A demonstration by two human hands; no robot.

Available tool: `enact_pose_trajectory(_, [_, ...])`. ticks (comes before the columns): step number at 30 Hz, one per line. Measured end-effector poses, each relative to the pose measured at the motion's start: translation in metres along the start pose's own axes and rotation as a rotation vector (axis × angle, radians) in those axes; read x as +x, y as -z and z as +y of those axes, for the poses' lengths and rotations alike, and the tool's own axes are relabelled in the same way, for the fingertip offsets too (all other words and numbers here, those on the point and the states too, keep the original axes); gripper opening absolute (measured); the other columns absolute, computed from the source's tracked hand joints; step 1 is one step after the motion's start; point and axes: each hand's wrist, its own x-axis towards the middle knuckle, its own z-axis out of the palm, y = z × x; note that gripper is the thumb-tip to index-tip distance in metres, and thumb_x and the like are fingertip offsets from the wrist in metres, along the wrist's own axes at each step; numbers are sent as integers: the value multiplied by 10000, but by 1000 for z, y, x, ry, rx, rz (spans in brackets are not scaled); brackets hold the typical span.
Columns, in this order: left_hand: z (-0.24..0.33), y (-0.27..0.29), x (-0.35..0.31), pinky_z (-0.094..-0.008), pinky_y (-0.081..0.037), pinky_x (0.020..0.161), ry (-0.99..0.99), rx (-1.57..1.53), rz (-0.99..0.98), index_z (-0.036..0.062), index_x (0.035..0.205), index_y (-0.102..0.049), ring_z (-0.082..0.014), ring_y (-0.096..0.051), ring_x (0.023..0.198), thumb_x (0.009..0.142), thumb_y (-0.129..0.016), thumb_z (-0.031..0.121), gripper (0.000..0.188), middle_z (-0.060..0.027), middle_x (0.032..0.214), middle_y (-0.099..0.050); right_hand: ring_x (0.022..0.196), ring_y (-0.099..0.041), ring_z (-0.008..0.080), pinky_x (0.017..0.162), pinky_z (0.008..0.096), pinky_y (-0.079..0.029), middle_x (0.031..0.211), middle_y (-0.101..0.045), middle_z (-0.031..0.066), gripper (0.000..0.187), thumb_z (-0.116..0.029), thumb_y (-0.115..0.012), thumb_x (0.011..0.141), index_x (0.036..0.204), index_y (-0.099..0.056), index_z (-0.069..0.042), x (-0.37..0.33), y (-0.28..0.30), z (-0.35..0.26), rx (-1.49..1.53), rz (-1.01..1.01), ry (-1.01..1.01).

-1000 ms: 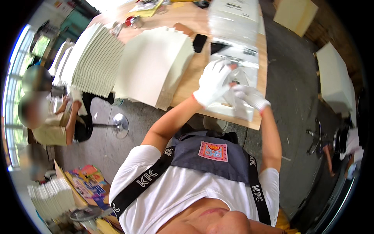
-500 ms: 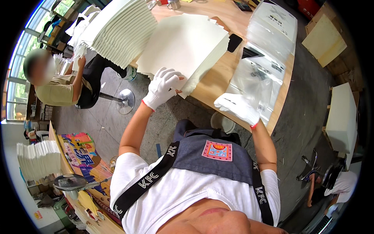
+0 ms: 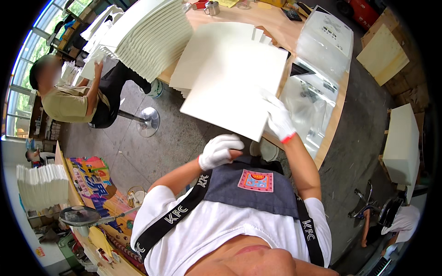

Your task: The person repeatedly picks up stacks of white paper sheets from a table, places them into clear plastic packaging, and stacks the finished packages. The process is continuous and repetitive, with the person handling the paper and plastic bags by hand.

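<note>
My right hand, in a white glove, grips the near right edge of a large cream flat board and holds it lifted and tilted over the wooden table's front edge. My left hand, also gloved, is curled loosely near my chest above the grey apron and holds nothing. Below the lifted board lies a stack of similar cream boards. Clear plastic bags lie on the table just right of my right hand.
A tall fanned pile of cream boards fills the table's left part. A seated person works at the far left beside a round stool base. More boards stand at the right. Another stack sits lower left.
My right hand went from the plastic bags to the board's edge and lifted the board. My left hand let go of the stack and drew back toward my chest.
</note>
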Motion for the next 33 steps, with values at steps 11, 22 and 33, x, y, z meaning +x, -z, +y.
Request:
enact_pose_trajectory(11, [-37, 56, 12, -329, -379, 1059, 1012, -513, -159, 15, 1446, -355, -290, -522, 1256, 931, -575, 285, 621, -177, 1399, -512, 1351, -436, 238, 1128, 327, -317, 1450, -475, 161, 472, -122, -527, 966, 1407, -448, 29, -81, 48, -8, -821, -5, 90])
enact_pose_trajectory(22, [37, -55, 105, -545, -206, 1140, 131, -12, -611, -45, 1448, -299, -536, -58, 1435, 732, -769, 425, 978, -311, 1553, -146, 779, -595, 113, 717, 293, -486, 901, -687, 85, 252, -195, -626, 938, 1105, -652, -8, -158, -15, -33, -697, 600, 245])
enact_pose_trajectory(33, [-91, -199, 246, -342, -498, 871, 599, -537, -633, 33, 1407, -431, -185, -565, 1095, 848, -577, 73, 579, -127, 1262, -570, 813, -641, 381, 685, 422, -516, 1073, -619, 214, 239, -197, -625, 914, 1063, -595, -13, -300, 65, -42, -1476, 995, 303])
